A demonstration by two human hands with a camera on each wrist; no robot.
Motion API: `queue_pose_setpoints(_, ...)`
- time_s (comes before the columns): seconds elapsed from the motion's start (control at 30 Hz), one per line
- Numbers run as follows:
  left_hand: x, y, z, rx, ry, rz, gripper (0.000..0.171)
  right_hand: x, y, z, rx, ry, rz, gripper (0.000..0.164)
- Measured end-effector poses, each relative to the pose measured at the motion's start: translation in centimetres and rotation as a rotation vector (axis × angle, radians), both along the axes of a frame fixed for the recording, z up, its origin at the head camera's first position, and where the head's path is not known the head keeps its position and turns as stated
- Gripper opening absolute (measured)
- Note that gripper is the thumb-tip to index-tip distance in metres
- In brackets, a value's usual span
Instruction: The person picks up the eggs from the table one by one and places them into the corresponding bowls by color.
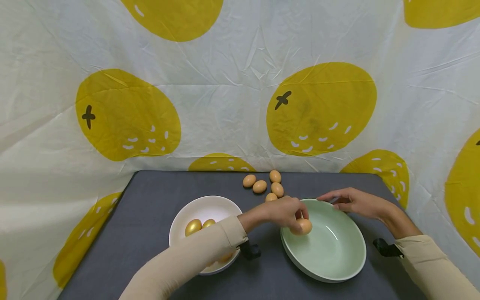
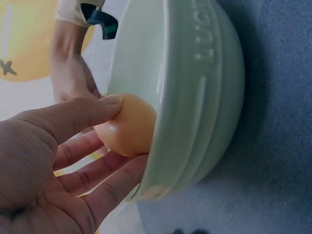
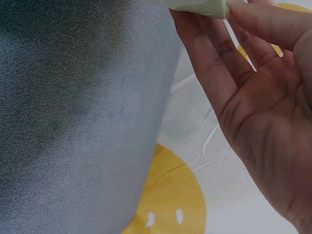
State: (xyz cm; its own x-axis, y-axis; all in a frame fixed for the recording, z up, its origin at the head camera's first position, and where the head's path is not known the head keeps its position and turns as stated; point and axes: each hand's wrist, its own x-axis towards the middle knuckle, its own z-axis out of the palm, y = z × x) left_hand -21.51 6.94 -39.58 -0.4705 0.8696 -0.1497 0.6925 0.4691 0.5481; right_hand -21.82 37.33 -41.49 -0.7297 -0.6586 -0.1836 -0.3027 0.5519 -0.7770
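My left hand [image 1: 288,212] pinches a brown egg [image 1: 303,226] between thumb and fingers, just inside the left rim of a pale green bowl [image 1: 333,254]. From the left wrist, the egg [image 2: 129,126] overlaps the bowl's rim, and raised lettering shows on the outer wall. At the far right side of the bowl, my right hand [image 1: 358,203] holds the rim, thumb on one side and fingers on the other. In the right wrist view only a small edge of the bowl [image 3: 207,9] shows at the fingertips.
A white bowl [image 1: 180,212] with gold eggs [image 1: 193,227] stands to the left, partly hidden under my left forearm. Several brown eggs [image 1: 259,186] lie behind the bowls on the dark grey table [image 1: 150,208]. A fruit-patterned cloth [image 1: 225,116] hangs behind the table.
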Motion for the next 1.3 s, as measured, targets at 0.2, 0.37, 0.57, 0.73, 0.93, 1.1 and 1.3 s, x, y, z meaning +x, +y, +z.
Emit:
queue_pose_setpoints(0.2, 0.5, 0.8, -0.4, -0.021, 0.029, -0.03, 0.025, 0.0, 0.0, 0.1, 0.005, -0.017, -0.008, 0.043)
queue_pose_setpoints(0.37, 0.7, 1.3, -0.7, -0.029, 0.029, -0.057, 0.024, 0.0, -0.1, 0.2, -0.007, -0.034, -0.005, 0.044)
queue_pose_setpoints(0.57, 0.8, 2.1, -1.5, -0.076, 0.038, -0.125, 0.023, 0.0, 0.0, 0.1, -0.017, -0.039, 0.0, 0.044)
queue_pose_setpoints(0.73, 1.0, 2.7, -2.2, -0.153, 0.074, -0.171, 0.022, -0.1, 0.0, 0.0, -0.024, -0.05, -0.005, 0.044)
queue_pose_setpoints(0.93, 1.6, 3.4, -2.8, -0.244, 0.112, -0.196, 0.022, 0.0, 0.0, 0.0, -0.027, -0.042, -0.001, 0.044)
queue_pose_setpoints(1.1, 2.1, 3.6, -3.1, -0.285, 0.097, -0.194, 0.025, 0.1, 0.0, -0.1, -0.028, -0.027, 0.008, 0.043)
queue_pose_setpoints(1.3, 1.5, 2.9, -2.6, -0.223, 0.042, -0.179, 0.036, 0.0, 0.0, 0.0, -0.019, -0.017, 0.008, 0.043)
